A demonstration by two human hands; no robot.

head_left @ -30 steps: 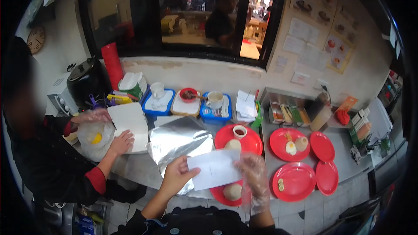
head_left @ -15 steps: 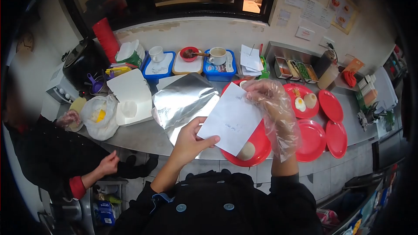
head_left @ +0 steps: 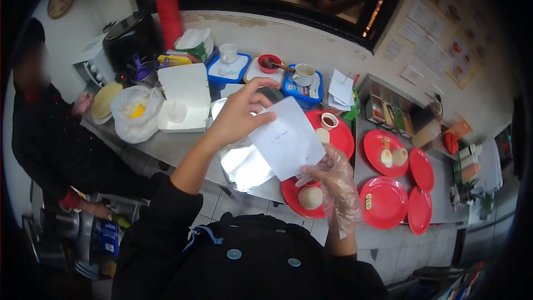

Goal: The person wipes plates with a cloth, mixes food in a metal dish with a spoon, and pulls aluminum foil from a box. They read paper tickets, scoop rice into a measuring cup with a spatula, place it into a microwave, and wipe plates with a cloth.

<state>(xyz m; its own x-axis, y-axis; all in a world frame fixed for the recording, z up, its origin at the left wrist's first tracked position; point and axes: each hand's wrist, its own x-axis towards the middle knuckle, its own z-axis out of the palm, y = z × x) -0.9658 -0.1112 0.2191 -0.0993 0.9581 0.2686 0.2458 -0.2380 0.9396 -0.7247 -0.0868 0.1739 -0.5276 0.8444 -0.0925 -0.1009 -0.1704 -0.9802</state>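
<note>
A white paper slip (head_left: 287, 138) with a few handwritten words is held up over the counter. My right hand (head_left: 331, 180), in a clear plastic glove, pinches its lower right corner. Bare, with fingers curved and apart, my left hand (head_left: 240, 112) is at the slip's upper left edge, its thumb against or just over the paper. Below and behind the slip lie a sheet of foil (head_left: 248, 171) and a red plate (head_left: 288, 190) bearing a mound of rice (head_left: 310, 197). A second red plate (head_left: 345, 140) carries a small cup of sauce (head_left: 329, 121).
More red plates (head_left: 383, 211) stand to the right, one with egg and rice. An open white takeout box (head_left: 183, 91) and a plastic bag (head_left: 135, 115) sit left. Spiked paper slips (head_left: 341, 90) and topping trays (head_left: 388, 112) line the back. Another person (head_left: 61, 139) stands at left.
My right hand went from the slip's upper right to its lower right corner. My left hand rose and its fingers spread. The view swung, and the other person's near hand lowered.
</note>
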